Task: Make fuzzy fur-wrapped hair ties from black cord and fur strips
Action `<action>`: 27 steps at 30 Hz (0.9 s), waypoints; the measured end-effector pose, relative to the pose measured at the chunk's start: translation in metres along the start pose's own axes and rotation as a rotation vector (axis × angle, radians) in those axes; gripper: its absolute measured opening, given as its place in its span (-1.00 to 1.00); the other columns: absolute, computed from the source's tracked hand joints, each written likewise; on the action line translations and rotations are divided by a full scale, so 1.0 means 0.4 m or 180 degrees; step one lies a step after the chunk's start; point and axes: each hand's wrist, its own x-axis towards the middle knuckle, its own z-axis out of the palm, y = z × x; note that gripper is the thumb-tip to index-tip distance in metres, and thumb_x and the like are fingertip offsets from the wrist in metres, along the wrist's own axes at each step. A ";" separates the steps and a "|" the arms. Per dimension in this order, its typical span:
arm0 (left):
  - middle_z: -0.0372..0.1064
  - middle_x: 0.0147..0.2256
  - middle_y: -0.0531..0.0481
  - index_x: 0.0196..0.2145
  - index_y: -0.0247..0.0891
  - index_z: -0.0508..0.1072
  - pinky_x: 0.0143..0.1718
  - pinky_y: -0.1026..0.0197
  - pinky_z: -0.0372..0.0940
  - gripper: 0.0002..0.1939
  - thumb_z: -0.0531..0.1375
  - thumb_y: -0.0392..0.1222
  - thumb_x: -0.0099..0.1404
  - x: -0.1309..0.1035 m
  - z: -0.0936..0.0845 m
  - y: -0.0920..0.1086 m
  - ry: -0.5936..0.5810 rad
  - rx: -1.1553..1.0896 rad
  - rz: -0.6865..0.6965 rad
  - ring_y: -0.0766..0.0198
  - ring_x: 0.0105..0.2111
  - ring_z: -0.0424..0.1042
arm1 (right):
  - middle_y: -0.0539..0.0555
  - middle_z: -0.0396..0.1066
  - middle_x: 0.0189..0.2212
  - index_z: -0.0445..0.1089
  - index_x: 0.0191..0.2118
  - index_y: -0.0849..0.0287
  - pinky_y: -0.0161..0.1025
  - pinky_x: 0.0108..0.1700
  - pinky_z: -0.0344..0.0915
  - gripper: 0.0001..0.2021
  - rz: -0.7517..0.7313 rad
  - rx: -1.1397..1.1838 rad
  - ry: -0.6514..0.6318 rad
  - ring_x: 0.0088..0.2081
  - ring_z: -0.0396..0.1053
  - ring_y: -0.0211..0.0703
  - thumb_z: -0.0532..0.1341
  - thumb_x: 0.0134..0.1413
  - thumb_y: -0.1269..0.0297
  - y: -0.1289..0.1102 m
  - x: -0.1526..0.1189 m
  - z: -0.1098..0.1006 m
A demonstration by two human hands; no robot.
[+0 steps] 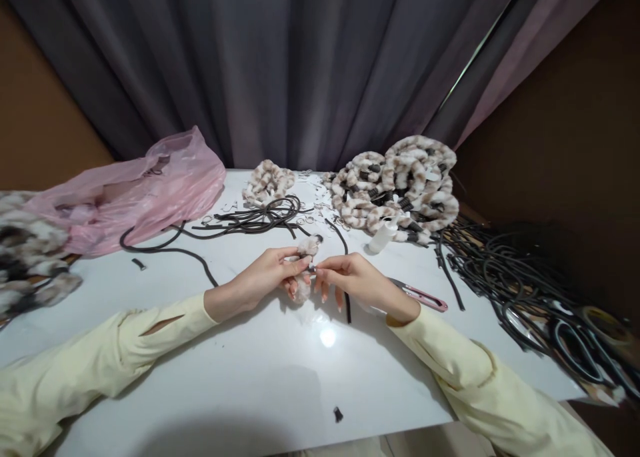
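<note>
My left hand (273, 270) is closed around a short white-and-brown furry piece (309, 245) with a dark end. Part of the fur shows above the fingers and part hangs below them. Beside it, my right hand (345, 274) pinches at a small dark bit in the middle of the furry piece. What lies between its fingertips is too small to name. A dark cord (349, 310) passes on the table behind the right hand. A pink-handled cutter (425, 298) lies partly hidden by the right wrist.
Coiled furry tubes (420, 170) are heaped at the back right, with a small white bottle (383, 236) before them. Dark cords (520, 270) pile along the right edge. A pink plastic bag (165, 177) lies left. One dark scrap (339, 414) lies near the table's front.
</note>
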 end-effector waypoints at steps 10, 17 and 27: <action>0.31 -0.46 -0.01 -0.31 -0.41 0.42 -0.52 0.33 0.11 -0.73 0.22 -0.10 0.17 0.014 -0.011 -0.020 0.0026 -0.0591 -0.0429 0.48 -0.61 0.17 | 0.02 0.43 -0.36 0.13 0.08 0.19 -0.35 -0.47 0.25 -0.42 -0.0736 -0.1351 0.1049 -0.50 0.35 -0.28 0.27 -0.09 0.19 0.060 0.017 -0.018; 0.32 -0.45 -0.03 -0.28 -0.42 0.43 -0.55 0.35 0.07 -0.75 0.24 -0.15 0.15 0.010 -0.010 -0.007 0.0001 -0.0688 -0.0556 0.50 -0.61 0.13 | 0.06 0.43 -0.40 0.11 0.12 0.25 -0.34 -0.46 0.14 -0.55 -0.0899 -0.2226 0.1917 -0.55 0.27 -0.27 0.06 0.07 0.39 0.062 0.018 -0.028; 0.27 -0.53 0.02 -0.41 -0.41 0.43 -0.50 0.30 0.11 -0.66 0.20 0.01 0.15 0.000 0.004 0.005 0.0014 -0.0212 -0.0122 0.44 -0.61 0.14 | -0.08 0.25 -0.65 0.29 -0.46 0.22 -0.42 -0.68 0.06 -0.66 -0.0163 -0.0445 0.0092 -0.75 0.09 -0.43 0.03 0.16 0.07 0.010 -0.006 0.017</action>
